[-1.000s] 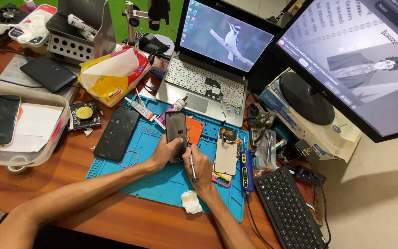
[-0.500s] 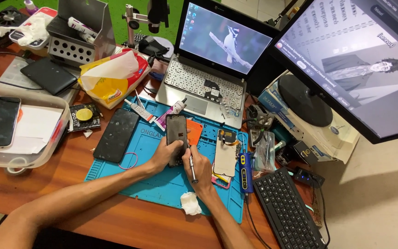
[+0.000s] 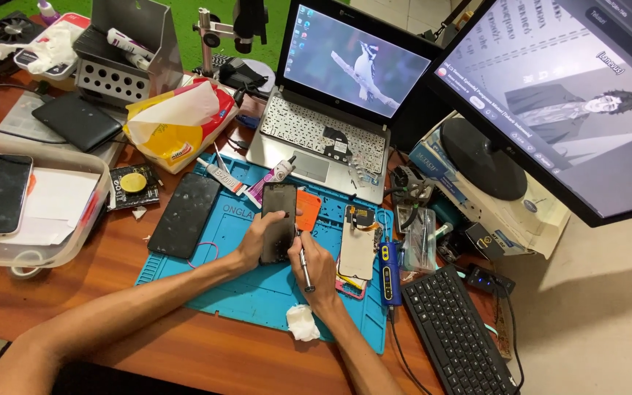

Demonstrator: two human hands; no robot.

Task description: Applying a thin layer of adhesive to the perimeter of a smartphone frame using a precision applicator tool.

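Centrally, a dark smartphone [image 3: 279,223] is held flat on the blue repair mat [image 3: 257,292] by the left hand [image 3: 259,238], whose fingers are wrapped over the phone's left edge and lower end. Just to the right of it, the right hand [image 3: 316,267] is closed around a slim metal-tipped screwdriver [image 3: 305,262], with the tip set at the phone's right edge. An orange card-like piece [image 3: 307,210] is seen just beyond the right hand, touching the phone's right side. Further right of that hand, an opened phone back with exposed parts [image 3: 358,249] and a blue pen-shaped tool [image 3: 390,267] are laid on the mat. A crumpled white wipe [image 3: 303,322] is found just beside the right wrist. To the left of the left hand, a second black phone [image 3: 184,214] is laid half on the mat, half on the wooden worktop [image 3: 206,358]. Beyond both hands, a small glue tube [image 3: 221,176] and a silver laptop [image 3: 323,132] with its screen lit are placed. A black keyboard [image 3: 455,336] is set to the right of the right forearm, and a clear plastic tray [image 3: 74,234] holding another phone is kept well to the left.
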